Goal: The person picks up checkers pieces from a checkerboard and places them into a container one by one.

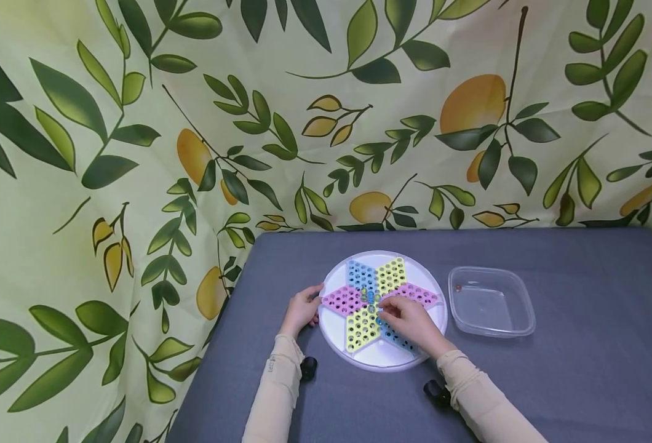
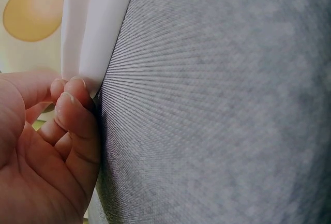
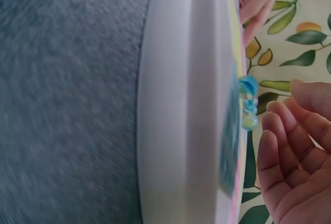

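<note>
A round white Chinese checkers board (image 1: pixel 333 329) with a star of blue, yellow and pink holed sections lies on the table. Several glass marbles (image 3: pixel 249 100), blue and yellowish-green, sit around its middle. At the board's left rim, my left hand (image 1: pixel 302 307) holds the edge; its curled fingertips meet the white rim (image 2: pixel 90 32) in the left wrist view. Over the star's centre hovers my right hand (image 1: pixel 411 320), its fingers loosely bent. In the right wrist view, its thumb (image 3: pixel 310 95) and index tips are near each other beside the marbles, with nothing visible between them.
Right of the board stands a clear plastic container (image 1: pixel 492 301) with a small reddish marble (image 1: pixel 458 288) in its far left corner. Both rest on a grey cloth-covered table (image 1: pixel 592 344). A leaf-patterned curtain (image 1: pixel 315 184) hangs behind and to the left.
</note>
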Available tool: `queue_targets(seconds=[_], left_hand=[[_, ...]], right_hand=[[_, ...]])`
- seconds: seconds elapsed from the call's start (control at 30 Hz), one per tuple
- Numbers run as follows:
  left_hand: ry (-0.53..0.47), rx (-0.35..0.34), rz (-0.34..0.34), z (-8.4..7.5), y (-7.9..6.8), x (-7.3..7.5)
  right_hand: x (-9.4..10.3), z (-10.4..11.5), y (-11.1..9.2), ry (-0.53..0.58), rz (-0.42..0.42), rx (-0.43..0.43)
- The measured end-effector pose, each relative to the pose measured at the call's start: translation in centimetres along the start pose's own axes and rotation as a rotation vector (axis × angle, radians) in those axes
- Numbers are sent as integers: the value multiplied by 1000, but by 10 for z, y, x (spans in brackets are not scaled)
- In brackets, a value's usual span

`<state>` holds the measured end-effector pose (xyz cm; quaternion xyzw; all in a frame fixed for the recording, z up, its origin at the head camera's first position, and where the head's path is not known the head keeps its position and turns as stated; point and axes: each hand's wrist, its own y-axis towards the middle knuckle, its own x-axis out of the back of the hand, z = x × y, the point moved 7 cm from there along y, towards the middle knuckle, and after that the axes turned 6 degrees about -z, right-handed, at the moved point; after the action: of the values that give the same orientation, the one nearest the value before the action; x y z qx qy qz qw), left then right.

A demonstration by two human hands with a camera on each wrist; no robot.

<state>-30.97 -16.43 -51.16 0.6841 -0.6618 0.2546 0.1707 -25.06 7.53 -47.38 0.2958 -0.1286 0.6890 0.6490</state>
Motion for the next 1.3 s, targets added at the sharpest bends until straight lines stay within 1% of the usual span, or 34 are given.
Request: queue_targets(seconds=[0.1, 0.2, 0.3, 0.57, 0.77, 0.97, 1.3], left_hand=[[-2, -10, 0, -1, -1, 0], [-13, 4, 3, -1, -1, 0], [-12, 2, 4, -1, -1, -1], [-10, 13, -2, 1, -2, 2], [-5, 10, -1, 1, -1, 2], [-1, 14, -5, 2, -1, 2], [-5, 18, -10, 1, -1, 0]], right_hand=[[-6, -2, 0, -23, 16, -5], [-10, -4, 0, -51, 19, 1], [-13, -6, 0, -72, 15, 7], [-16, -8, -1, -99, 12, 8], [-18, -7, -1, -97, 14, 23], [-20, -8, -2, -91, 22, -4], [-16, -9, -3, -78, 36, -40]])
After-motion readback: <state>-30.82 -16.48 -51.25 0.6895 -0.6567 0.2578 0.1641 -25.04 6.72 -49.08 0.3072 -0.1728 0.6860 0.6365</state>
